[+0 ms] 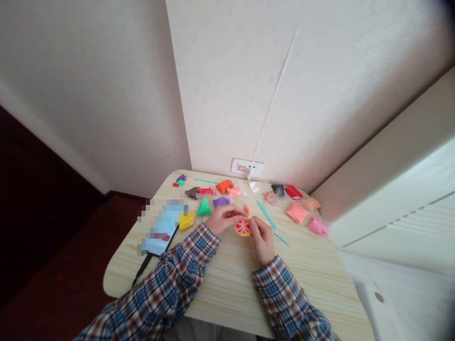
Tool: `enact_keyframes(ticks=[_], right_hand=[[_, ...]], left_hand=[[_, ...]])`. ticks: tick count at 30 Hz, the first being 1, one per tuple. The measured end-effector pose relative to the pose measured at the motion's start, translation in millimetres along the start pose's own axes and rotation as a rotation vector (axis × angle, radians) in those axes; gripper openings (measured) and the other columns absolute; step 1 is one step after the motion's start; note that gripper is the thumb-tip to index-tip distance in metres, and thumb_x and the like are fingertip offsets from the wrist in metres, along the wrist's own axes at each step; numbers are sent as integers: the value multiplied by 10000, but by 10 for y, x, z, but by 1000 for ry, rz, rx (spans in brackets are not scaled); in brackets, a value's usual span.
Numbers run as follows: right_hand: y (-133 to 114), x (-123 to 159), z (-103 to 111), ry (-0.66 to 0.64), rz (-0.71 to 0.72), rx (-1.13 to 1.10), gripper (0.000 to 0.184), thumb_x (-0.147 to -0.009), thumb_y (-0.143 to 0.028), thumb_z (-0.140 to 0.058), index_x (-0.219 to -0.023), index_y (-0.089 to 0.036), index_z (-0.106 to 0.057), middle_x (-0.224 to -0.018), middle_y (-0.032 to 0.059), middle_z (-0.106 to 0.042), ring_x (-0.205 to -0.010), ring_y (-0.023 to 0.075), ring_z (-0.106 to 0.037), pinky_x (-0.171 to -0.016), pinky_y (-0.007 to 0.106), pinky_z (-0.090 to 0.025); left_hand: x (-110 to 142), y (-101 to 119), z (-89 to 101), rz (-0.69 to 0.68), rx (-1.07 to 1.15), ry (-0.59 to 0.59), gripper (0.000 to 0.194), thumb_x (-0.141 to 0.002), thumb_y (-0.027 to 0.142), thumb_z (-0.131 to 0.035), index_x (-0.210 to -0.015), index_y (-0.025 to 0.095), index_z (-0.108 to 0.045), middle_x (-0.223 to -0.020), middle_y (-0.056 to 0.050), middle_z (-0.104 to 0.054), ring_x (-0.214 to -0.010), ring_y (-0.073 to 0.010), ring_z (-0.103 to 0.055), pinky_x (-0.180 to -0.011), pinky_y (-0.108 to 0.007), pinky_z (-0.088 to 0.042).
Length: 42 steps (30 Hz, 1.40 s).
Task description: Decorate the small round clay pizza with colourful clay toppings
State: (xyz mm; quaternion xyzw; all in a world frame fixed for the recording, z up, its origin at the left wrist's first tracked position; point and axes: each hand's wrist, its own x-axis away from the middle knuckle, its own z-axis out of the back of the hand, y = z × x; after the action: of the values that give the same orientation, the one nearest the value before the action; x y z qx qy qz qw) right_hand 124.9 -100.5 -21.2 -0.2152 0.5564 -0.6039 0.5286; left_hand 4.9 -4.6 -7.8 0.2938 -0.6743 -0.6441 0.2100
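My right hand (263,240) pinches a patterned clay disc (243,227) by its rim mid-table (227,289), probably to spare the pattern; can't tell if my left hand (223,219) grips too. Clay bags (297,212) sit toward the far edge, likely for elbow room.

Pale wood-grain table (227,289) before me: phone (162,232) left, yellow packet (186,221) just beside it, then green packet (204,207); orange packet (224,186) farther back; turquoise knife (266,215) mid-right; pink packet (318,226) near right edge.

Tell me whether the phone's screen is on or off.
On: the phone shows a bright, pale blue display, though pixelation hides its details.
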Motion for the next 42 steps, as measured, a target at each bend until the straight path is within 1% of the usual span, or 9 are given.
enact_keyframes(ticks=[4,8,13,19,28,31,34,39,42], right_hand=[[-8,-2,-2,57,4,-31,171,-866,-342,-469,-845,-186,-537,-711,-4,-562,-638,130,-510,-606,265,-412],[35,-11,-23,95,11,-20,194,-854,-321,-504,-992,-189,-538,-786,17,-603,-698,145,-545,-658,292,-449],[22,-18,-17,112,22,3,178,-847,-325,-520,-938,-181,-570,-805,25,-607,-711,147,-538,-675,304,-440],[-32,-25,-11,97,28,27,142,-845,-310,-521,-818,-179,-568,-728,4,-583,-657,133,-508,-638,280,-416],[-10,-36,2,101,31,32,138,-845,-297,-516,-815,-174,-571,-750,10,-586,-677,134,-507,-651,278,-410],[8,-73,112,110,76,152,157,-840,-312,-517,-852,-170,-584,-787,24,-599,-708,146,-516,-678,291,-402],[106,-108,315,219,97,338,184,-834,-324,-503,-824,-165,-597,-806,37,-584,-702,152,-508,-693,307,-388],[335,-78,591,243,-48,751,221,-809,-310,-478,-836,-171,-648,-889,72,-581,-742,183,-503,-745,363,-306],[399,-42,639,254,-103,836,214,-796,-298,-483,-865,-180,-648,-927,75,-589,-781,197,-500,-755,370,-272]], left_hand=[[-2,2,-2,-15,1,18,375,-662,461,-712,-824,125,-673,-786,-35,-646,-741,-136,-595,-723,-255,-466],[-7,-33,15,33,59,75,427,-630,433,-746,-906,130,-624,-711,7,-593,-664,-107,-580,-661,-237,-461],[-10,-47,0,8,-3,102,379,-628,416,-749,-809,123,-592,-745,-5,-603,-698,-110,-582,-698,-250,-463],[-16,-33,-10,0,-44,81,336,-621,395,-757,-729,117,-602,-660,11,-592,-626,-102,-556,-643,-242,-453],[-10,-50,-20,67,-105,56,368,-614,299,-773,-860,120,-565,-733,3,-591,-673,-98,-579,-660,-236,-471],[-21,-47,-3,59,-153,44,284,-662,280,-736,-815,118,-561,-735,-2,-599,-672,-93,-578,-667,-231,-467],[-24,-21,13,58,-206,20,230,-676,239,-717,-815,117,-580,-730,-3,-608,-651,-91,-575,-642,-222,-465],[96,84,-28,40,-356,-6,219,-629,133,-715,-827,144,-624,-679,24,-596,-610,-86,-542,-580,-191,-432],[226,132,-100,-8,-546,-39,184,-670,140,-679,-840,150,-609,-709,15,-604,-623,-92,-548,-593,-195,-441]])
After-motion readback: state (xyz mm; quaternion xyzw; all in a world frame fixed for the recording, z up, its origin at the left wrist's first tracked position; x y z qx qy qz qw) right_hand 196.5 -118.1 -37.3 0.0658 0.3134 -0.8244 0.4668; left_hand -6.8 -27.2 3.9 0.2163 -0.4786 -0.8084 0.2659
